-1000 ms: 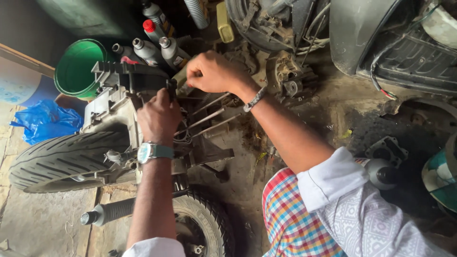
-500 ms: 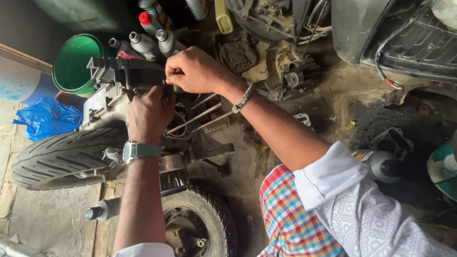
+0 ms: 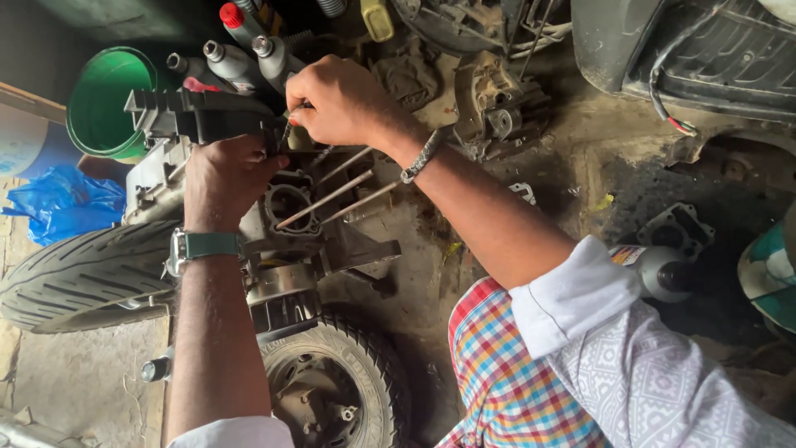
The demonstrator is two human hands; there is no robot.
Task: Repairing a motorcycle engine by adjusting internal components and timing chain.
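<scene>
Engine block [image 3: 286, 211] just under both hands' grip

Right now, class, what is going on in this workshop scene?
A person crouches over a stripped scooter engine on the floor. The left hand steadies the engine casing, while the right hand presses a thin tool against it. Long studs stick out of the block. Grey bottles, a green bucket and tyres lie around.

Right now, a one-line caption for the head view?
Left hand steadies a grimy metal engine block; right hand works a thin tool at it.
</scene>
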